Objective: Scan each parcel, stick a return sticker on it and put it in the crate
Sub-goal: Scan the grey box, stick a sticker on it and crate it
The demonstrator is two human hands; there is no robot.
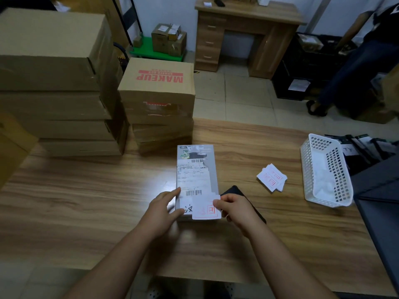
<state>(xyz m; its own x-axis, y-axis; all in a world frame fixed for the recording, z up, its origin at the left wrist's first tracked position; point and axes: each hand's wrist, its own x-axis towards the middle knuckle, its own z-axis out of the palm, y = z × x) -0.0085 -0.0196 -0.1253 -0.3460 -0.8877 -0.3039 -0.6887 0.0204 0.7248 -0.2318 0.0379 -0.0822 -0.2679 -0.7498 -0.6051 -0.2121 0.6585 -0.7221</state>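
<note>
Cardboard boxes (58, 83) crowd our 10 o'clock, one stamped MAKEUP (158, 87). A white basket (326, 171) and spare stickers (272, 177) sit at 2 o'clock. Dead center on the wooden table (108, 201) lies the parcel (195, 175), barcode label up. Our left hand (165, 209) steadies it with relaxed fingers; our right hand (234, 209) pinches a red-printed return sticker (205, 211) over its near end.

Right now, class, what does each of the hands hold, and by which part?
The right hand pinches a return sticker by its right edge. The left hand holds nothing; its fingers rest on the parcel's near left corner.
</note>
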